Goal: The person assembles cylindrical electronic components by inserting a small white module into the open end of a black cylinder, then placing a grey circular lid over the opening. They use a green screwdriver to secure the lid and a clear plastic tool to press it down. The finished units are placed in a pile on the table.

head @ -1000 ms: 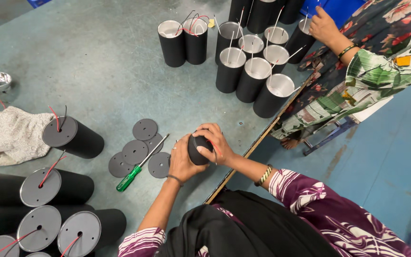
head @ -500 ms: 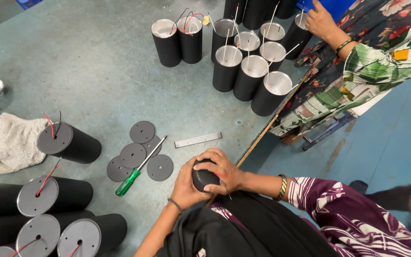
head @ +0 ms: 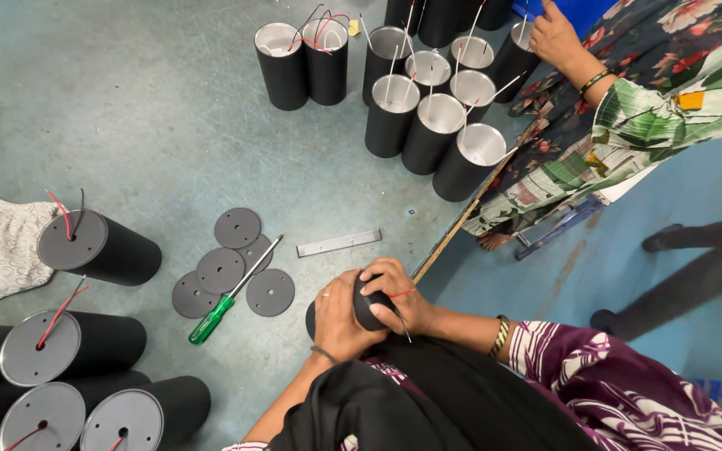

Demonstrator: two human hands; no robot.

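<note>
Since the earlier frame both hands have drawn in closer to the person's body, carrying the black cylinder (head: 367, 307) with them. The left hand (head: 340, 317) and right hand (head: 401, 294) each have their grip clenched around that cylinder, which is held low over the floor, a red wire (head: 403, 293) crossing the right fingers. Just left of the grip lie grey discs (head: 270, 292) and a green-handled screwdriver (head: 212, 320); a flat metal strip (head: 338, 243) lies just beyond. Farther left are lying black tubes (head: 102, 249); well beyond stand upright tubes (head: 392, 115), where another person's hand (head: 551, 35) reaches.
</note>
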